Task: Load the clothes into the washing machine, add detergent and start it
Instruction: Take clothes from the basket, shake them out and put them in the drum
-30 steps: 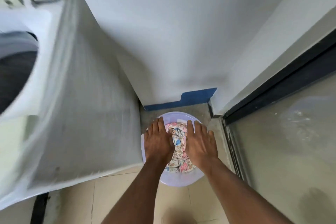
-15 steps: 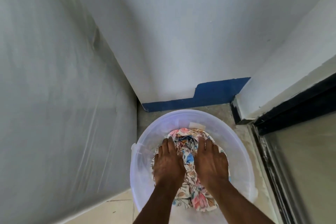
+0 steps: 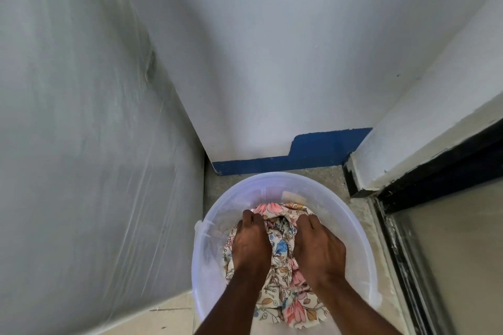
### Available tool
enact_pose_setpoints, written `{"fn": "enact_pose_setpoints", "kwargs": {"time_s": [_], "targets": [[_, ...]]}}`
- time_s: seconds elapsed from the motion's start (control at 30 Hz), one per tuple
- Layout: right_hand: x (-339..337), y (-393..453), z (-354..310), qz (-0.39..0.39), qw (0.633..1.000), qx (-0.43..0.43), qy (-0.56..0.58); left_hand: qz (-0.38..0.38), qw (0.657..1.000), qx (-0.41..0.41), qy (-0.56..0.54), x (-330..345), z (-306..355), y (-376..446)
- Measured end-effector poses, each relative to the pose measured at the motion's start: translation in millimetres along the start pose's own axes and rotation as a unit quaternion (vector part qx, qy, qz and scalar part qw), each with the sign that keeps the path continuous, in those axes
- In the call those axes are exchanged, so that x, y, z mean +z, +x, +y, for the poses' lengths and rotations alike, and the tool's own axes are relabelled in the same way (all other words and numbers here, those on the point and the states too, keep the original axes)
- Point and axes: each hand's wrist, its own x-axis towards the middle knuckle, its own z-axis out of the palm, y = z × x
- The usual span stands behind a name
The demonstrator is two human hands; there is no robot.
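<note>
Two hands are down in the basin, and I see both gripping the same bundle of clothes. The cloth is cream with pink, blue and orange flowers, crumpled into a heap that fills the basin's middle. My left hand has its fingers curled into the fabric at the far edge; the right hand is bunched on it the same way, just beside. The basin is pale, see-through plastic, round, and sits on the floor in a corner, near a white wall with a blue strip along its base.
</note>
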Motion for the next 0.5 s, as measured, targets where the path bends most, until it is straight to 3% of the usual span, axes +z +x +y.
{"fn": "enact_pose_setpoints", "kwargs": {"time_s": [0.1,0.23,0.5], "targets": [[-50.1,-8.7,-10.6,-0.007,1.0,-0.002,0.022,0.017,1.0,-0.009,-0.015,-35.3,11.4,-26.7],[-95.3,-17.6,-18.6,-0.095,0.995,0.008,-0.011,-0.001,1.0,-0.009,-0.007,-72.6,22.1,-58.0],[-26.7,-8.6,1.9,-0.096,0.992,0.047,-0.066,0.015,0.998,0.061,0.024,-22.1,-0.9,-21.6]]}}
